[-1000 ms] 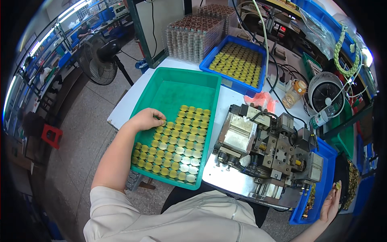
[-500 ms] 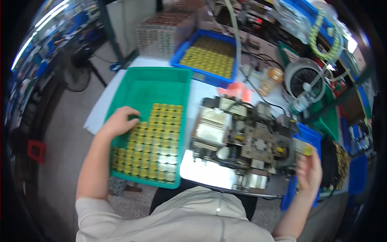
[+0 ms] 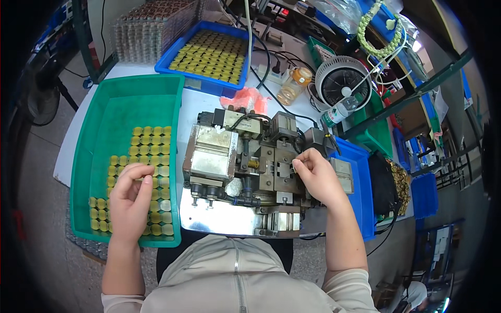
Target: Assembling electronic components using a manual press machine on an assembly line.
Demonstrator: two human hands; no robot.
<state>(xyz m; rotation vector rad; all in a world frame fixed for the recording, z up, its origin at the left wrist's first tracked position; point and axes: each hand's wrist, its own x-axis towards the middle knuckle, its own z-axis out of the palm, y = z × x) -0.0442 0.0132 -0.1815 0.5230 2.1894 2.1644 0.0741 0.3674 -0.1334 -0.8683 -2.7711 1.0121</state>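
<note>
A green tray [image 3: 83,156] on the left holds rows of short yellow cylinders [image 3: 150,148]. Over these rows is my left hand [image 3: 130,201], its fingers curled and thumb close to the index finger; anything between them is hidden. At the middle of the table stands a metal machine [image 3: 267,169] with blocks, screws and a spring. My right hand [image 3: 319,177] reaches its central block [image 3: 284,169] from the right side. Thumb and index finger are pinched together there, and what they hold is too small to make out.
Behind the green tray sits a blue tray [image 3: 198,84] of yellow cylinders, beside stacked clear trays [image 3: 148,39]. A pink cloth [image 3: 245,100], an orange-capped bottle [image 3: 295,86] and a round fan [image 3: 344,81] lie beyond the machine. A blue bin [image 3: 364,193] is at its right.
My right hand has moved left from beside the blue bin, where it held a yellow cylinder, to the machine's central block. My left hand has come nearer over the rows. The view has shifted right.
</note>
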